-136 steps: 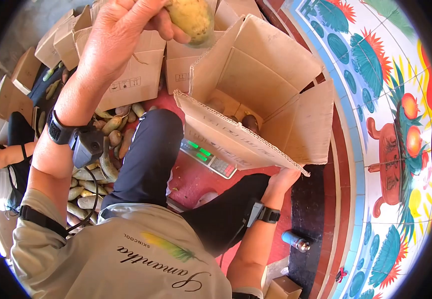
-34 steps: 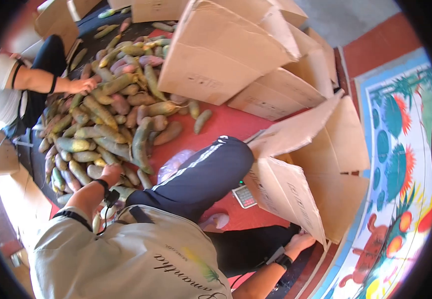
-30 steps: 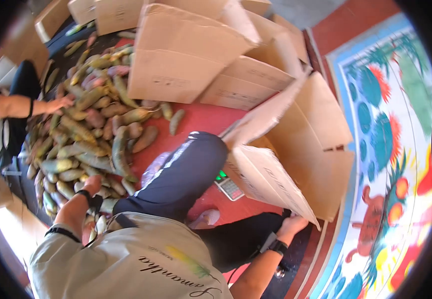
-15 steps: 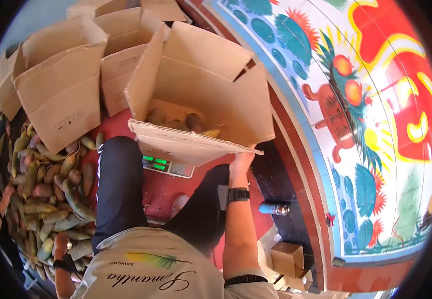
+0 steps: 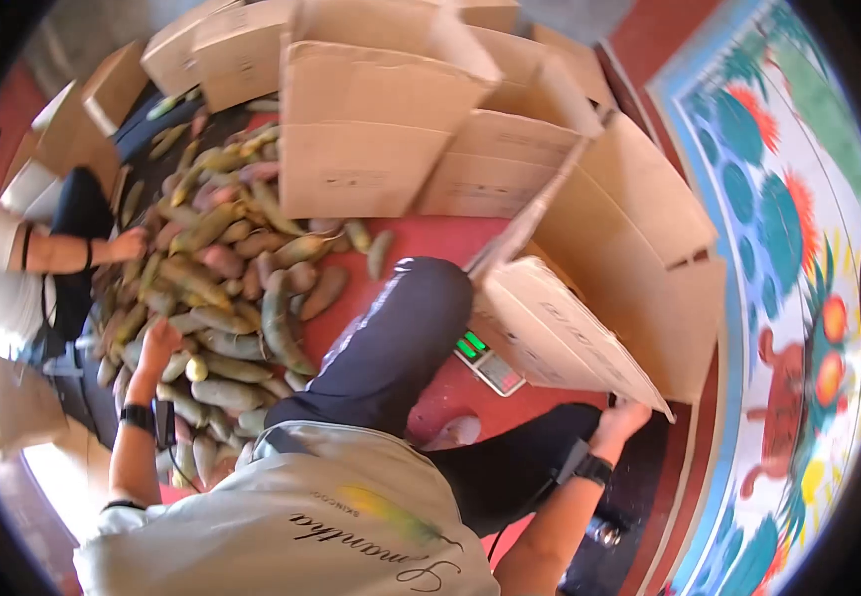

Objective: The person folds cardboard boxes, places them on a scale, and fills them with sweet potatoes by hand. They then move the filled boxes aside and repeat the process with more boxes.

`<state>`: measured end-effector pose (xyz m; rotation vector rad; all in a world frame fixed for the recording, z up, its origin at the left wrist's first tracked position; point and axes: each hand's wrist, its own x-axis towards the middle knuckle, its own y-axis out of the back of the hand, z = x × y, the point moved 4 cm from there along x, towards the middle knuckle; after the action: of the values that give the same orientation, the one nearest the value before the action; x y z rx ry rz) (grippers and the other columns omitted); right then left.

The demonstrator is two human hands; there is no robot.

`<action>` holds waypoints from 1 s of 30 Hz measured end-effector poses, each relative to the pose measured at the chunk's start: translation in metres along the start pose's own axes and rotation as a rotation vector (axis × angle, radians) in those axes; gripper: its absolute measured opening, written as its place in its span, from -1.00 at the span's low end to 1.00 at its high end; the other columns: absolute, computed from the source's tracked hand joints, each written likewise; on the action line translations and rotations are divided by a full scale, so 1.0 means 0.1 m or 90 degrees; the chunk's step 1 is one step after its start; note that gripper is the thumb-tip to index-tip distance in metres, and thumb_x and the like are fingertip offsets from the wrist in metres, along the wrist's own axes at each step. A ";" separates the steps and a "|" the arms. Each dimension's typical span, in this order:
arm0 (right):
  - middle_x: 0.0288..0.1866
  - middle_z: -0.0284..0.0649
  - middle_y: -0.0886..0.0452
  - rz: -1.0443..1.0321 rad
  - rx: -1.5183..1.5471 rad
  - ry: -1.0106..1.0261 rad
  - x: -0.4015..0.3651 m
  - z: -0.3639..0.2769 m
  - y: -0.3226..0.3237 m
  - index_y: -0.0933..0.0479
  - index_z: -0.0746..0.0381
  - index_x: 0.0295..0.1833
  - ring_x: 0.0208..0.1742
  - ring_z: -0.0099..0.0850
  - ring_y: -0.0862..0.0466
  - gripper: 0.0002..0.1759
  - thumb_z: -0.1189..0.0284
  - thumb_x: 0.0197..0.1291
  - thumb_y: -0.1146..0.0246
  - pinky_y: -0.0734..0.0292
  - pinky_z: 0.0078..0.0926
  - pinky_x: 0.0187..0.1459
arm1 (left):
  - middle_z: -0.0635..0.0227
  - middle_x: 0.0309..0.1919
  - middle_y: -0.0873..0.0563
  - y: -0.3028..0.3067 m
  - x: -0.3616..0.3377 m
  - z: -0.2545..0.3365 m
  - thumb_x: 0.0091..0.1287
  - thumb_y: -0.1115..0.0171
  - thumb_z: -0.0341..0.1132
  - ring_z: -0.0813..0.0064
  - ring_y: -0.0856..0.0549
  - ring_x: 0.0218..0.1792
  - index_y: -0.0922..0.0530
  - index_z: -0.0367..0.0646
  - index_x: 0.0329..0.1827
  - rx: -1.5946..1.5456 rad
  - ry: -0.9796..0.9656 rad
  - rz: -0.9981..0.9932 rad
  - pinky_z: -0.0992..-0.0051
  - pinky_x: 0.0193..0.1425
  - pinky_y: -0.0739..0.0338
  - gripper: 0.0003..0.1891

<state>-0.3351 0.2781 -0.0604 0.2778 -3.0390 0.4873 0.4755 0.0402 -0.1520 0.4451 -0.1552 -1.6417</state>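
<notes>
My right hand (image 5: 625, 419) is closed on the lower front corner of an open cardboard box (image 5: 589, 333), at its flap. The box stands over a weighing scale (image 5: 490, 363) with a lit green display, and its inside is mostly hidden by the flap. At the near side of a large heap of long, sweet-potato-like roots (image 5: 217, 293), my left hand (image 5: 159, 343) is low among them with its fingers curled. What it holds, if anything, cannot be made out. A greenish root (image 5: 282, 323) lies to its right.
Several open cardboard boxes (image 5: 381, 129) stand beyond the heap. On the left another person (image 5: 13, 263) sits with one hand at the roots. A painted tile wall (image 5: 778, 298) runs along the right. A metal bottle (image 5: 604, 531) lies by my right forearm.
My view has swung left, bringing the heap and the other person into fuller sight. My left hand has moved forward over the roots. My right hand still grips the box.
</notes>
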 end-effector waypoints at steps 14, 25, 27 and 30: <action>-0.21 -0.22 -0.58 -0.036 -0.104 0.001 -0.11 -0.18 -0.04 -0.46 0.34 -0.11 -0.34 -0.51 -0.56 -0.70 0.36 0.22 0.04 -0.39 -0.68 -0.43 | 0.45 -0.55 -0.50 -0.49 0.49 1.21 0.28 -0.03 -0.34 0.64 -0.52 -0.49 -0.31 -0.10 -0.42 -0.077 -0.001 0.099 0.61 -0.32 -0.45 -0.86; -0.19 -0.23 -0.57 -0.009 -0.114 -0.011 -0.19 -0.23 -0.14 -0.46 0.33 -0.10 -0.28 -0.51 -0.57 -0.69 0.33 0.23 0.04 -0.42 -0.66 -0.36 | -0.02 -0.46 -0.55 -0.51 0.70 0.60 0.17 -0.08 -0.29 -0.08 -0.52 -0.37 -0.38 -0.24 -0.39 0.462 -0.092 0.226 0.19 -0.25 -0.41 -0.82; -0.19 -0.24 -0.57 -0.018 -0.124 -0.008 -0.18 -0.22 -0.12 -0.46 0.33 -0.10 -0.28 -0.52 -0.56 -0.69 0.33 0.22 0.02 -0.42 -0.66 -0.36 | -0.01 -0.46 -0.55 -0.47 0.70 0.44 0.18 -0.07 -0.29 -0.07 -0.52 -0.36 -0.39 -0.23 -0.38 0.417 -0.092 0.287 0.19 -0.26 -0.41 -0.83; 0.00 -0.15 -0.49 -0.075 -0.156 -0.030 -0.05 -0.11 0.01 -0.28 0.30 0.17 -0.11 -0.41 -0.56 -0.53 0.21 0.28 0.02 -0.52 -0.53 -0.24 | 0.17 -0.61 -0.53 -0.36 0.75 0.21 0.23 -0.04 -0.31 0.30 -0.53 -0.58 -0.43 -0.22 -0.38 0.139 0.044 0.343 0.34 -0.45 -0.39 -0.85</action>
<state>-0.3300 0.2830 -0.0505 0.4571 -3.0612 0.1016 0.4298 -0.0317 -0.1600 0.5689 -0.3708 -1.0825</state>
